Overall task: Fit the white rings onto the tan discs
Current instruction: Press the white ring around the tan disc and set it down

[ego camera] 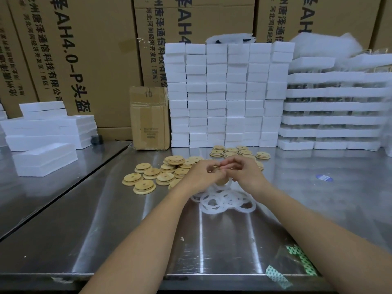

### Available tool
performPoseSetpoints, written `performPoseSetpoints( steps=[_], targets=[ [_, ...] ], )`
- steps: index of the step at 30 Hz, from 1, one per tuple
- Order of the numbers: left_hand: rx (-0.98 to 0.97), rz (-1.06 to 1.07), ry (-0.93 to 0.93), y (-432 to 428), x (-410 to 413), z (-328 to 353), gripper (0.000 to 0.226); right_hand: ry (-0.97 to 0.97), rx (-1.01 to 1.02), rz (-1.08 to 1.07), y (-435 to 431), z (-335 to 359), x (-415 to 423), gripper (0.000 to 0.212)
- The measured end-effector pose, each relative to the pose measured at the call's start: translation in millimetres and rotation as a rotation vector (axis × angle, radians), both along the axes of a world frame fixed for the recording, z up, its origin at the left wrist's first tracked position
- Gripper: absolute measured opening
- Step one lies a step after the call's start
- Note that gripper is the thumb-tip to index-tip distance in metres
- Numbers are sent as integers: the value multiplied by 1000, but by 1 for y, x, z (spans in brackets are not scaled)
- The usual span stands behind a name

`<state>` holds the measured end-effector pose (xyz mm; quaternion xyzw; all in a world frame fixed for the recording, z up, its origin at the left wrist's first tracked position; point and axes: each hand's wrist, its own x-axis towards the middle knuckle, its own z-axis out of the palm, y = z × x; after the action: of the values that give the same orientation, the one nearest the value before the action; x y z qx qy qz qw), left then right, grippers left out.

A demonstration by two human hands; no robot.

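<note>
- At 9 o'clock from your hands, low stacks of white foam boxes (48,126) sit on the neighbouring steel top.
- At 11 o'clock a small cardboard box (149,117) stands upright against the printed cartons (89,49).
- At 10 o'clock the loose tan discs (148,175) lie spread on the surface (106,219), some overlapping, the nearest ones just beside your left wrist.
- Your left hand (203,175) has its fingers curled round the held disc (221,183), gripping it from the left.
- That disc stands on edge between your two hands, lifted just above the ring pile.
- At 6 o'clock from your hands the white rings (224,200) lie in an overlapping heap on the surface.
- Your right hand (246,172) has its fingers bent and pinching at the top of the same disc, fingertips meeting those of the left; you cannot tell whether a ring is under them.
- At 12 o'clock a second cluster of discs (233,152) lies before the wall of white boxes (227,94).
- At 3 o'clock lies a blue sticker (324,177).
- At 5 o'clock green tape (301,259) sticks near the front edge.
</note>
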<state>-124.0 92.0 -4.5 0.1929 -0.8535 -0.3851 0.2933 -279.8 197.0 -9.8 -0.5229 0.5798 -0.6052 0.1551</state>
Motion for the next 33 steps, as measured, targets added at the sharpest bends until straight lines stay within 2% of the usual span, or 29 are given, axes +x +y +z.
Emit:
performPoseSetpoints(
  steps=[2, 5, 9, 15, 21, 26, 33],
  targets=[
    [-36, -40, -4, 0, 0, -2, 32, -9, -16, -6, 0, 1, -1, 19],
    [-76, -25, 35, -3, -3, -4, 31, -11, -25, -13, 0, 4, -2, 20],
    [19, 32, 116, -5, -4, 0, 30, -11, -46, -37, 1, 7, -7, 18],
    [81, 49, 69, -6, -5, 0, 36, 73, 13, -71, -1, 4, -13, 17],
    [146, 9, 63, -9, 0, 2, 30, 24, 31, -66, 2, 7, -19, 21],
    [168, -18, 46, -9, 4, 4, 31, -14, 169, -31, 7, 13, -28, 24],
    [236, -19, 31, -12, 6, 4, 31, -1, 230, -1, 11, 16, -31, 29]
  ],
)
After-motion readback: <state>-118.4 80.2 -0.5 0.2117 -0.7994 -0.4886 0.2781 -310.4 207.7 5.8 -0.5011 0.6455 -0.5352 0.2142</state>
